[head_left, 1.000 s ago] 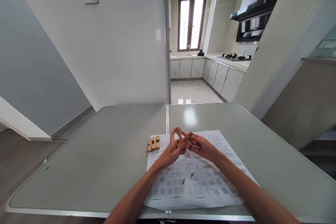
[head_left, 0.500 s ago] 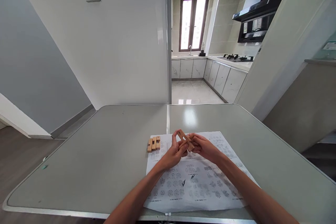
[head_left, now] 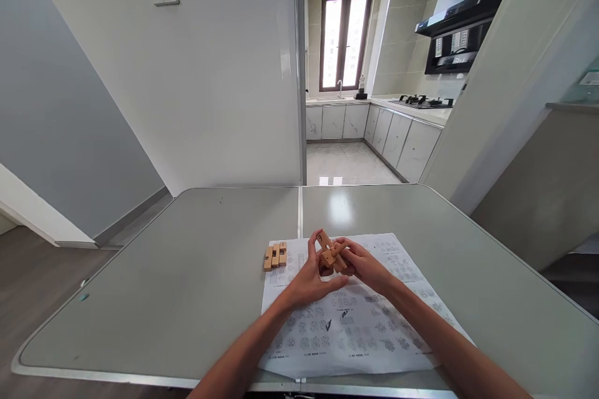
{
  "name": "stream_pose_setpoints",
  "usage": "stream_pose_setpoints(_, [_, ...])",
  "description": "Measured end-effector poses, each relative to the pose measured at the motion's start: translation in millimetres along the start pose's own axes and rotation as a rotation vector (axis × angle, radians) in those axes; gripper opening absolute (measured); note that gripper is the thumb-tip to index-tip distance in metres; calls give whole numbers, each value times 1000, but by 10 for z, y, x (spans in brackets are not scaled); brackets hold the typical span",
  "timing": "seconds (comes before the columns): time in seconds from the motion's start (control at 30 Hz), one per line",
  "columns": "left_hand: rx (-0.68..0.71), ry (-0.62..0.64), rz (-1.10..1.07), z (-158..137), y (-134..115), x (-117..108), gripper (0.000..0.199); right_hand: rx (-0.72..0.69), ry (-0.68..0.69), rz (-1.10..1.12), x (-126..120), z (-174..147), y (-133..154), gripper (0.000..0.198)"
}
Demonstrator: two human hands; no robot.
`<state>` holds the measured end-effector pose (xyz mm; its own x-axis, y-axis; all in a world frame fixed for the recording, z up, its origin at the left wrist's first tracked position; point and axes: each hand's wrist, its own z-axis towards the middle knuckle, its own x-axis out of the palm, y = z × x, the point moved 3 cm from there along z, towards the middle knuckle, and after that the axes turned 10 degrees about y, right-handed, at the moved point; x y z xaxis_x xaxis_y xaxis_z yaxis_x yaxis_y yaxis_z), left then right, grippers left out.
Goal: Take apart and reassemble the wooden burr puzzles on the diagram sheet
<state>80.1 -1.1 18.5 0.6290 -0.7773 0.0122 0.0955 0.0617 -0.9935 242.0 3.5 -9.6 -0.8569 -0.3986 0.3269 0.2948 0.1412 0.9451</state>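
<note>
Interlocking wooden puzzle pieces (head_left: 329, 252) are held up between my two hands above the sheet, crossing one another; the upper one bears a dark number. My left hand (head_left: 312, 280) grips them from the left, index finger at the top end and other fingers underneath, while its thumb stretches away to the right. From the other side my right hand (head_left: 362, 264) pinches the pieces, its fingers partly hiding them. More notched wooden puzzle pieces (head_left: 275, 256) stand side by side at the sheet's upper left corner.
Under my hands lies a large white paper sheet (head_left: 360, 361) printed with small diagrams. It rests on a grey folding table (head_left: 154, 287) with a metal rim and a centre seam. A small green bit (head_left: 83, 297) sits near the left edge. A wall and kitchen doorway stand beyond.
My left thumb has lifted off the pieces and now points right. A crossing wooden piece has turned and shows more plainly in my fingers. The row of pieces stays put.
</note>
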Motion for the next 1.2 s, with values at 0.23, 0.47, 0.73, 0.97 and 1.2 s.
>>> stream_pose_setpoints(0.23, [24,-82,53,42,78,-89,78,-59,44,58,32,22,-20,42])
stream_pose_setpoints(0.47, [43,-196,96,82,121,-203,65,-47,161,81,80,-38,76,39])
stream_pose_setpoints(0.73, [3,-173,-26,143,121,-222,68,-56,77,178,1,-3,62,38])
stream_pose_setpoints(0.97, [7,-299,-6,144,184,-257,67,-243,-360,261,-427,85,-52,35])
stream_pose_setpoints(1.2, [-26,-320,32,136,172,-261,56,-332,-748,311,-835,6,-145,28])
